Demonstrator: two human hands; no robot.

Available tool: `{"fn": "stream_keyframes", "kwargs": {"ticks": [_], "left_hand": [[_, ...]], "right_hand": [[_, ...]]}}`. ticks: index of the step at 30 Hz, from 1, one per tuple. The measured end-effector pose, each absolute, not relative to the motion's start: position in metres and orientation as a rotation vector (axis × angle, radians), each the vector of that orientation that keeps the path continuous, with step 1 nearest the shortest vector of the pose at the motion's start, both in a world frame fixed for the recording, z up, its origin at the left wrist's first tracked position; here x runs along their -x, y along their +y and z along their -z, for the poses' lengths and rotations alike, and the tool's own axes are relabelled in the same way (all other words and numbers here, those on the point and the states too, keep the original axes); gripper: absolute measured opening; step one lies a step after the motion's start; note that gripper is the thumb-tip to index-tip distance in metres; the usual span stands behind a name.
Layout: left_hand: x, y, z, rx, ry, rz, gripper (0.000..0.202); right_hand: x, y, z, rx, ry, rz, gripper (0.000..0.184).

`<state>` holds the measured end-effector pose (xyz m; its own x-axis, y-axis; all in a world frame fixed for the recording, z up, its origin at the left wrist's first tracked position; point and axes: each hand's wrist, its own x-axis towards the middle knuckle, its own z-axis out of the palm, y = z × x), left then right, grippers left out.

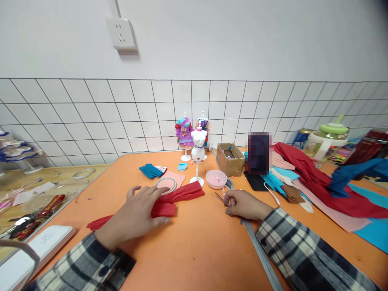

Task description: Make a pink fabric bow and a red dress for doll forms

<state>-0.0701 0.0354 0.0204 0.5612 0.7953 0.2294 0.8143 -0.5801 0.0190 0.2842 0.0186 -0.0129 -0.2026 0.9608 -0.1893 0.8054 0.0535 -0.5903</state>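
My left hand [141, 212] is spread with its fingers apart over strips of red crepe paper [184, 192] on the orange table. I cannot tell whether its fingertips press on the paper. A small pair of scissors [218, 197] is in my right hand [242, 204], its thin tip pointing left and the handles mostly hidden by my fingers. Between and beyond my hands stands a bare white dress-form mannequin [198, 145]. A pink bowl [216, 179] sits just behind my right hand. Beyond my left fingers, a roll of tape [165, 185] lies on a pink paper piece [178, 178].
Two dressed mannequins, one in a purple dress [184, 135], stand behind the bare one. At the right are a cardboard box [230, 165], a blurred dark rectangle [258, 153], red paper [327, 190] and a green-lidded jug [325, 141]. A white device [45, 242] lies at the left edge.
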Motion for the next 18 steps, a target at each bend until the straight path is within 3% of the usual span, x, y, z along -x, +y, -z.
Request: {"fn": "stream_keyframes", "kwargs": {"ticks": [5,12,18], "left_hand": [[0.082,0.045,-0.012,2.678,-1.501,0.285,0.071],[0.062,0.044,-0.008,2.774,-1.625,0.377,0.036],[0.043,0.026,-0.017,2.85,-1.734,0.25,0.017]], "right_hand": [[-0.265,0.014,0.013,1.61,-2.06,-0.729,0.01],[-0.252,0.008,0.018,1.401,-2.124,-0.891,0.016],[-0.247,0.003,0.011,1.328,-2.056,-0.717,0.018]]}}
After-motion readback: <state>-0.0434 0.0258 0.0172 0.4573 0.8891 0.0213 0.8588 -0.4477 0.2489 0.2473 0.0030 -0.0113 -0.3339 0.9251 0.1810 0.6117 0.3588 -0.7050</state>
